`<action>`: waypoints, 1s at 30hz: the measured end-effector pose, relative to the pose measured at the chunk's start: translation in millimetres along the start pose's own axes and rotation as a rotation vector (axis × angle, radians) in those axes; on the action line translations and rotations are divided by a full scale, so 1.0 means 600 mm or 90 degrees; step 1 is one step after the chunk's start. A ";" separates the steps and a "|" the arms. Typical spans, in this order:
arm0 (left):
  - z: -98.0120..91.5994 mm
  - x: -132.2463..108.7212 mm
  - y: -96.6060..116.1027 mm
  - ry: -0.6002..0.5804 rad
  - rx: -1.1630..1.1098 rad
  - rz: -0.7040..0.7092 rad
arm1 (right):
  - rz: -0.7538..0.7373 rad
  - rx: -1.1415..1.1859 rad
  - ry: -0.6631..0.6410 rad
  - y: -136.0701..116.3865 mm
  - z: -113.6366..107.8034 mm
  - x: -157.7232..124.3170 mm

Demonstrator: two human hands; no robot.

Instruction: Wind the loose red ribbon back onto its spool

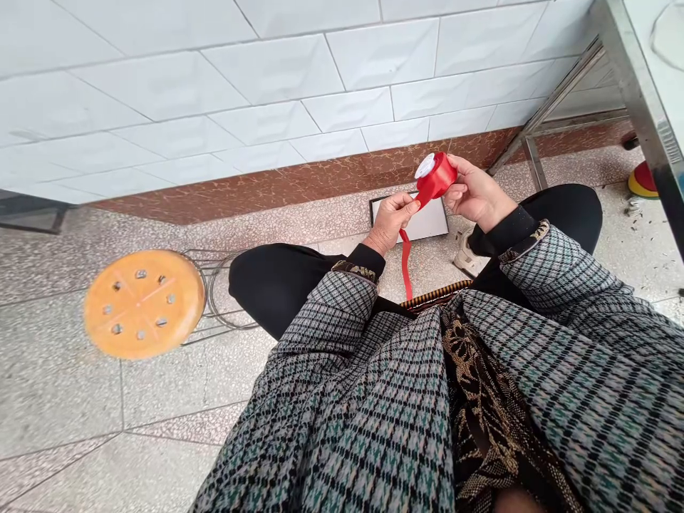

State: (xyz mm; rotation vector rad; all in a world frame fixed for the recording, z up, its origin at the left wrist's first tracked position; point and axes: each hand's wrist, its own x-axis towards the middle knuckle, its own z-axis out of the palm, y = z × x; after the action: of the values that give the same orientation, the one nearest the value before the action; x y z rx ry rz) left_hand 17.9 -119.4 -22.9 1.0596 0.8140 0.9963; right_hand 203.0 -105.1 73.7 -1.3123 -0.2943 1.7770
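A roll of red ribbon point(442, 176) with a white label on its end is up in front of my knees. My right hand point(477, 191) grips the roll from its right side, fingers curled around the edge. Pinched in my left hand point(394, 219) is the ribbon's unwound part, just left of the roll. Below those fingers the loose ribbon tail point(407, 267) hangs down toward my lap. A flat white panel with a dark frame point(430, 222) lies on the floor behind and beneath my hands, partly hidden by them.
An orange round stool point(144, 305) with holes in its seat stands on the left. White wall tiles point(272, 71) rise ahead. At right is a metal-framed table point(633, 78), with a red and yellow object point(644, 180) on the floor beneath. My shoe point(470, 256) shows near the panel.
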 end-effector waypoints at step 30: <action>-0.030 0.032 -0.027 -0.143 0.060 0.132 | 0.251 0.075 -0.230 0.005 -0.022 0.017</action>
State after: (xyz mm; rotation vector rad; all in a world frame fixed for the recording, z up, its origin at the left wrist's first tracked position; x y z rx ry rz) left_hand 12.7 -98.4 -45.2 1.3318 0.5807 0.9978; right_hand 212.4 -102.7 59.7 -1.0073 -0.1281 2.3312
